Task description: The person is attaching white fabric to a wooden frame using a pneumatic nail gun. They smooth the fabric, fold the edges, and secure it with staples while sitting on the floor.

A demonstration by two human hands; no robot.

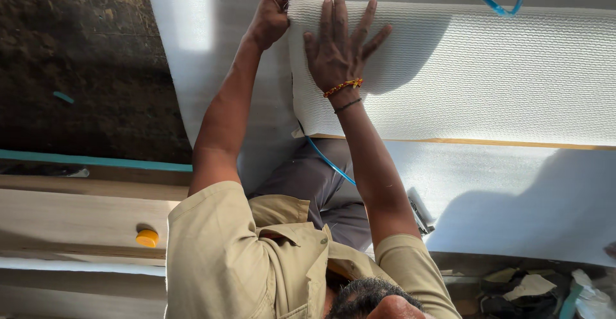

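Your right hand (pixel 339 48) lay open, flat on the white textured sheet (pixel 462 75) atop the pale surface (pixel 507 197). Your left hand (pixel 273 17) gripped its corner edge. Uneven pressing could have wrinkled the sheet, and the blue hose (pixel 328 162) beneath might have snagged it.

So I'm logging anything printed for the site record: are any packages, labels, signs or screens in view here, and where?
None that can be made out: no package, label, sign or screen shows.
Textured white sheet: wide panel under both hands, plain, unprinted.
Left hand: grips the sheet's top corner.
Right hand: spread flat on the sheet.
Yellow cap: small round disc on the wooden board, lower left, unmarked.
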